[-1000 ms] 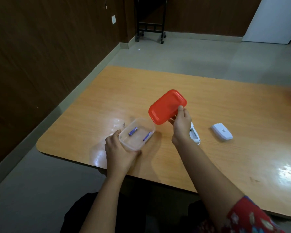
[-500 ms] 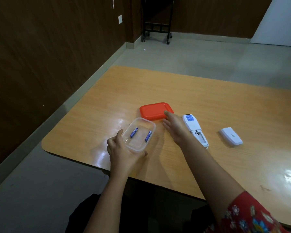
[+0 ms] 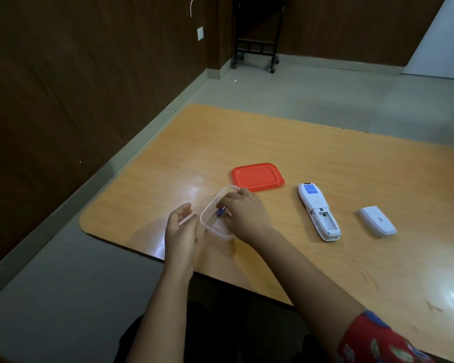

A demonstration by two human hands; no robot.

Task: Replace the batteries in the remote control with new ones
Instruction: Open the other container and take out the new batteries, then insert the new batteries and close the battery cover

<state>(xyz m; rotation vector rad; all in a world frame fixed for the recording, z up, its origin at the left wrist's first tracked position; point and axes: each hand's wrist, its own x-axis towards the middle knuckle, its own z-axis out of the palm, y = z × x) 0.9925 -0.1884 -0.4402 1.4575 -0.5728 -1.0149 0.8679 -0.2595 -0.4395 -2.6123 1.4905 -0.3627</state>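
Head cam: R hand [image 3: 243, 213] is down in the clear tub [image 3: 215, 231], fingertips curled onto a purple battery [image 3: 220, 211], prob. to lift it out. L hand [image 3: 181, 229] sits loosely open just beside the tub, gripping nothing, likely there to steady it. To the right the remote [image 3: 319, 210] lies back-up w/ its empty bay exposed for loading, w/ cover [image 3: 377, 224] & red lid [image 3: 257, 176] parked flat out of the way.

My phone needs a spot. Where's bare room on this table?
Bare wood: far stretch behind the orange plastic lid and white remote control; the near right, before the white battery cover. Crowded: the clear plastic container, left hand beside it, right hand pinching a purple battery inside.
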